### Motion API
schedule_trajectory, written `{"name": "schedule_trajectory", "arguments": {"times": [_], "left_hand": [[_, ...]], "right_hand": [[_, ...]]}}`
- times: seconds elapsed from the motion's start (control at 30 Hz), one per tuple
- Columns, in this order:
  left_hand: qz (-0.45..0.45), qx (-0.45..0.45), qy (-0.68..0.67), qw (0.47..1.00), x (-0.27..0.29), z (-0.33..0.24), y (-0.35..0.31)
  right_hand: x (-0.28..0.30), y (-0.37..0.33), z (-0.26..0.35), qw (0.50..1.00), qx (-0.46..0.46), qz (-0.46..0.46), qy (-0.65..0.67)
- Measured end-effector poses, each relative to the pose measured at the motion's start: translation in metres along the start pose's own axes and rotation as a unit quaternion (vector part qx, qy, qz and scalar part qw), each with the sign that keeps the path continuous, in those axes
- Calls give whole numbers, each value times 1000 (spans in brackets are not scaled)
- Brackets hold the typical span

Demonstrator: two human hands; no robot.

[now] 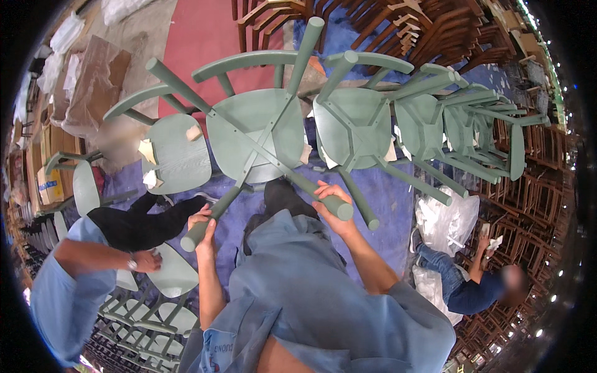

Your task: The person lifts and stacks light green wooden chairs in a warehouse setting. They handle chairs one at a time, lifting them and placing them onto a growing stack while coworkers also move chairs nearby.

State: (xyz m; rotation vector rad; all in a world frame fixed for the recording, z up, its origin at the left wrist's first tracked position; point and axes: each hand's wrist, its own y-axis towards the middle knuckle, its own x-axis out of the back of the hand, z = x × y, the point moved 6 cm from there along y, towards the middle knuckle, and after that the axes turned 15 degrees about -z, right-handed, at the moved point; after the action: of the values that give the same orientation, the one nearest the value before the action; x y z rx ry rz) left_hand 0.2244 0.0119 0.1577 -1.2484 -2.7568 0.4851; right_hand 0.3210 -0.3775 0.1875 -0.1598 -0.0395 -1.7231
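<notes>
A green wooden chair (249, 115) is upside down in front of me, its legs joined by a crossed brace beneath the seat. My left hand (204, 225) is closed round the end of its near left leg. Around the near right leg, close to its tip, the fingers of my right hand (333, 202) are wrapped. A pale folded pad (305, 153) shows at the seat's right edge. To the left stands an upright green chair (177, 155) with pale pads on its seat. Another upturned green chair (354, 127) is beside mine on the right.
More green chairs (429, 127) continue the row rightward. At left a co-worker's hand (148, 261) touches a green seat (174, 273). Another person at right, by plastic wrapping (444, 217), holds something white (493, 243). Brown chair frames (398, 25) are stacked behind; cardboard boxes (53, 177) stand left.
</notes>
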Motion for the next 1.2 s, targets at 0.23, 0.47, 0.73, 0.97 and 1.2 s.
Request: {"name": "schedule_trajectory", "arguments": {"times": [0.23, 0.47, 0.73, 0.97, 1.2], "left_hand": [[-3, 26, 35, 999, 10, 17, -1], [-6, 50, 71, 996, 23, 34, 0], [-49, 40, 124, 990, 25, 43, -11], [22, -6, 335, 942, 27, 32, -7], [48, 91, 402, 910, 54, 49, 7]], "right_hand": [[-4, -8, -19, 999, -8, 15, -29], [-2, -14, -32, 997, -56, 14, -42], [5, -31, -53, 980, -178, 32, -81], [17, -33, -61, 949, -223, 153, -165], [23, -29, -61, 905, -227, 269, -240]]}}
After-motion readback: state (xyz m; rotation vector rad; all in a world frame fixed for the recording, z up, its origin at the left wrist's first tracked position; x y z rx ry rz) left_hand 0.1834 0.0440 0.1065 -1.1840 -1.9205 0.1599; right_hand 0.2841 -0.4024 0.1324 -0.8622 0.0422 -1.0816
